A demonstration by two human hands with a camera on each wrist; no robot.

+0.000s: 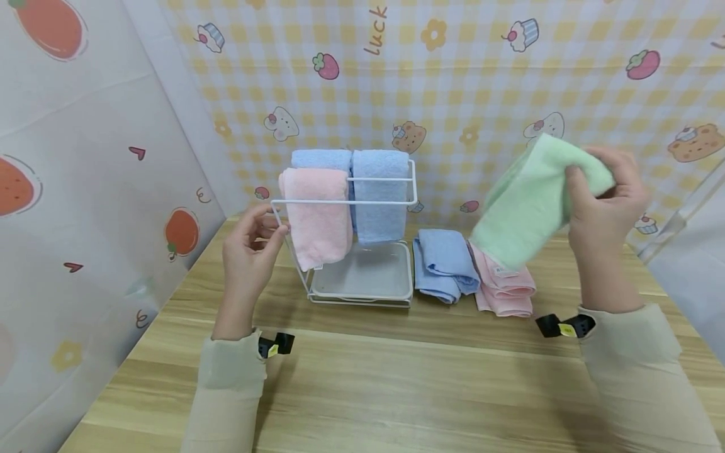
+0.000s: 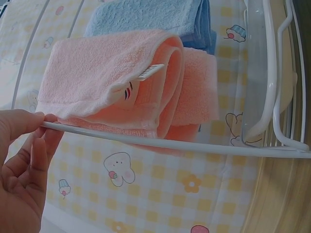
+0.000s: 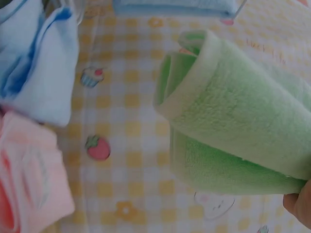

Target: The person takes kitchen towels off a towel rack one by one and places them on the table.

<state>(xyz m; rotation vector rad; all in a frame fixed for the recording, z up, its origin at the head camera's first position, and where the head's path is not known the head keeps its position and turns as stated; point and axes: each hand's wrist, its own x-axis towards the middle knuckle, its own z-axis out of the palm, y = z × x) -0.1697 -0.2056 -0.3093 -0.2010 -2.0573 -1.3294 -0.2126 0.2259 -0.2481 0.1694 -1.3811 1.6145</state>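
My left hand (image 1: 250, 248) pinches the left upright of a white wire rack (image 1: 374, 202) near its top corner; the left wrist view shows thumb and fingertips on the thin rod. A pink towel (image 1: 317, 217) hangs folded over the rack's front left, with a blue towel (image 1: 321, 158) behind it and another blue towel (image 1: 381, 195) to its right. My right hand (image 1: 610, 195) grips a folded green towel (image 1: 527, 201) in the air, right of the rack. In the right wrist view, the green towel (image 3: 243, 111) droops from the fingers, most of which are out of frame.
A whitish tray (image 1: 368, 272) sits in the rack's base. Right of it on the wooden table (image 1: 396, 384) lie a folded blue towel (image 1: 444, 264) and a folded pink towel (image 1: 506, 290). A checked, printed curtain (image 1: 464, 82) stands close behind the rack.
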